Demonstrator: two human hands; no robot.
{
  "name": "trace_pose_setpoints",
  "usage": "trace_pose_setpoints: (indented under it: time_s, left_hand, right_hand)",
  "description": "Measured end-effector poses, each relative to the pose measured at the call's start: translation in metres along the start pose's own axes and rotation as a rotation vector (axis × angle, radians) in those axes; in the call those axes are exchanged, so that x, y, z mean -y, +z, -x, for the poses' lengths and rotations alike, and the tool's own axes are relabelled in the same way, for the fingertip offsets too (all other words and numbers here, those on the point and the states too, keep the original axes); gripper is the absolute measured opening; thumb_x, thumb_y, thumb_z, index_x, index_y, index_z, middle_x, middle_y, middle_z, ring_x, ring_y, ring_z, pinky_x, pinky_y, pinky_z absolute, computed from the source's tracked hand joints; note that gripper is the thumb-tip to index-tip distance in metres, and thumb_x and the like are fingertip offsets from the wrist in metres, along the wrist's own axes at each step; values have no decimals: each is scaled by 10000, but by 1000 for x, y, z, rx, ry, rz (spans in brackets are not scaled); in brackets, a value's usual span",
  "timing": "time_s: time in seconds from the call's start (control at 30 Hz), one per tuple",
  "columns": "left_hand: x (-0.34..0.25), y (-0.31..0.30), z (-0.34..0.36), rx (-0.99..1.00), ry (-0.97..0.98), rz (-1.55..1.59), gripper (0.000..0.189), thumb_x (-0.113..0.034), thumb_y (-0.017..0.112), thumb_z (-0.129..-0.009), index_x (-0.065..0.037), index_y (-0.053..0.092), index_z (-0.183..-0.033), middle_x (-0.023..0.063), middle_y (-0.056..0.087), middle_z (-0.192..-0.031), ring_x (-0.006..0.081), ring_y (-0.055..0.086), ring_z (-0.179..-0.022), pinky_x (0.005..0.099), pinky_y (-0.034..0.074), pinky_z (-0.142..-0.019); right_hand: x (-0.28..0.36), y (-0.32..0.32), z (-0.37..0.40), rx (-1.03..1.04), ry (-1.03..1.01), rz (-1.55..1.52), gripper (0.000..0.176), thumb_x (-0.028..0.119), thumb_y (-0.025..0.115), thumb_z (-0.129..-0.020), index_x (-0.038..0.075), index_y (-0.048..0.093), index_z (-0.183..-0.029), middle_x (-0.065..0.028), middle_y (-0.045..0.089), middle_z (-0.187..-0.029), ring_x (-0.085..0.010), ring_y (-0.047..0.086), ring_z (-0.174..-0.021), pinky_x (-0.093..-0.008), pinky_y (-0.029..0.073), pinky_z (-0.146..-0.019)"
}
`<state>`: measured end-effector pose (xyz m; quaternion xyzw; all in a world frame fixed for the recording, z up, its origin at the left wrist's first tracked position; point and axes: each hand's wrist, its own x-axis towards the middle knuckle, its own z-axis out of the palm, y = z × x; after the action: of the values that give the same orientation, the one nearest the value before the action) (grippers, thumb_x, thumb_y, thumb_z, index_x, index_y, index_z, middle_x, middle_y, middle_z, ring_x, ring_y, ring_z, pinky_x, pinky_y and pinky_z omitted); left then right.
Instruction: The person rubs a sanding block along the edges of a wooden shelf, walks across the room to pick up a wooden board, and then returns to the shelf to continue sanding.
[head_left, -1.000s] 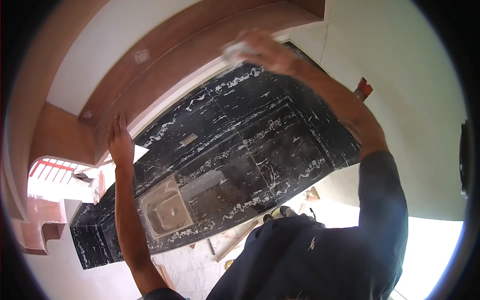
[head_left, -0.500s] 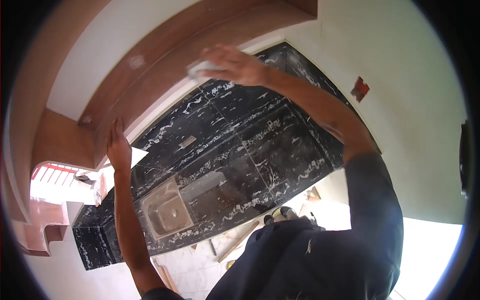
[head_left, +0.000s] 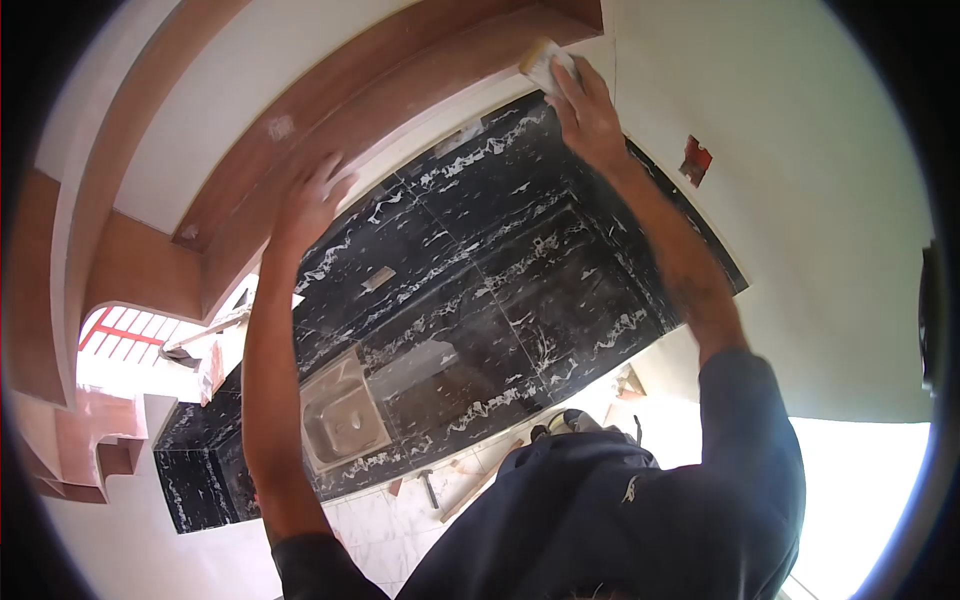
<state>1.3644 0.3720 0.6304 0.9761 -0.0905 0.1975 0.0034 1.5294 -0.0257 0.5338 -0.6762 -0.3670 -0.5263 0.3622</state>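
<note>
My right hand [head_left: 592,118] grips a sanding block [head_left: 545,68], a small pale block with a tan face. It is close to the right end of the reddish-brown wooden shelf [head_left: 390,105], beside the pale strip along the shelf's lower edge. Further left, my left hand [head_left: 308,208] has its fingers spread and overlaps that lower edge, holding nothing. A whitish patch [head_left: 281,127] marks the wood above it. Black tile with white veins [head_left: 450,230] covers the wall below both hands.
A steel sink [head_left: 345,415] is set in the black counter at lower left. On the right wall sits a red electrical box [head_left: 696,160]. A window with red bars [head_left: 130,335] opens at left. On the floor lies a hammer [head_left: 429,488].
My right hand has moved right along the shelf with the sanding block. My left hand has shifted right and up, its fingers now spread. The view has shifted slightly.
</note>
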Motion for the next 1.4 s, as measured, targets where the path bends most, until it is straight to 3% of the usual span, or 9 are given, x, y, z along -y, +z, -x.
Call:
trace_pose_setpoints:
  time_s: [0.27, 0.37, 0.53, 0.83, 0.93, 1.1, 1.2, 1.3, 1.4]
  left_hand:
    - [-79, 66, -138, -78, 334, 93, 506, -394, 559, -1025, -73, 559, -1416, 186, 545, -1447, 353, 507, -1333, 414, 408, -1105]
    - [-92, 78, -154, -119, 375, 99, 504, -368, 583, -1016, -80, 548, -1429, 177, 537, -1458, 351, 490, -1349, 411, 399, -1115]
    - [-61, 64, -124, -42, 289, 140, 533, -367, 590, -1011, -114, 506, -1473, 170, 485, -1507, 338, 438, -1401, 403, 362, -1147]
    - [52, -1, 3, 88, 127, 60, 599, -334, 605, -1003, -151, 410, -1538, 170, 400, -1574, 357, 397, -1434, 422, 354, -1151]
    - [52, -1, 4, 39, 143, 8, 612, -351, 620, -990, -147, 416, -1530, 166, 420, -1559, 373, 438, -1397, 437, 392, -1121]
    - [43, -5, 5, 53, 89, -20, 604, -355, 634, -980, -154, 439, -1515, 151, 440, -1547, 377, 468, -1367, 447, 424, -1094]
    - [55, -4, 9, 0, 174, -21, 600, -355, 636, -977, -175, 440, -1515, 136, 448, -1544, 375, 471, -1364, 447, 431, -1090]
    - [59, -1, 11, 18, 143, -29, 599, -353, 634, -979, -181, 436, -1518, 127, 438, -1552, 369, 467, -1369, 450, 431, -1092]
    - [51, 3, 5, 27, 115, -48, 609, -347, 633, -980, -171, 424, -1525, 127, 421, -1565, 366, 444, -1390, 457, 421, -1100]
  right_hand:
    - [117, -32, 118, 92, 837, -284, 656, 239, 689, -940, 27, 427, -1503, -256, 564, -1311, -388, 589, -1197, -439, 494, -996]
    - [124, -28, 116, 111, 961, -320, 702, 290, 695, -936, 24, 404, -1517, -230, 565, -1313, -362, 583, -1213, -433, 491, -1000]
    - [109, -8, 59, 64, 1061, -256, 732, 358, 663, -940, 16, 385, -1524, -255, 541, -1328, -389, 573, -1197, -419, 486, -1009]
    - [23, 107, -34, -427, 1102, -67, 977, 450, 641, -918, -166, 167, -1510, -386, 462, -1343, -501, 459, -1254, -485, 355, -1122]
    - [27, 98, -58, -346, 1305, -23, 991, 434, 641, -918, -159, 123, -1520, -427, 427, -1354, -516, 479, -1212, -520, 404, -1062]
    - [118, 172, -48, -390, 900, 180, 937, 383, 649, -915, -109, 146, -1534, -399, 467, -1194, -556, 524, -1086, -582, 493, -875]
    - [138, 183, -49, -391, 925, 189, 919, 379, 649, -919, -79, 149, -1540, -389, 481, -1147, -557, 549, -1016, -578, 506, -859]
    - [19, 130, -48, -347, 1206, 197, 917, 442, 630, -929, -129, 200, -1505, -410, 496, -1110, -520, 599, -947, -549, 523, -841]
    - [22, 120, -64, -323, 1199, 159, 928, 460, 617, -936, -132, 192, -1510, -428, 485, -1140, -533, 580, -1021, -535, 523, -851]
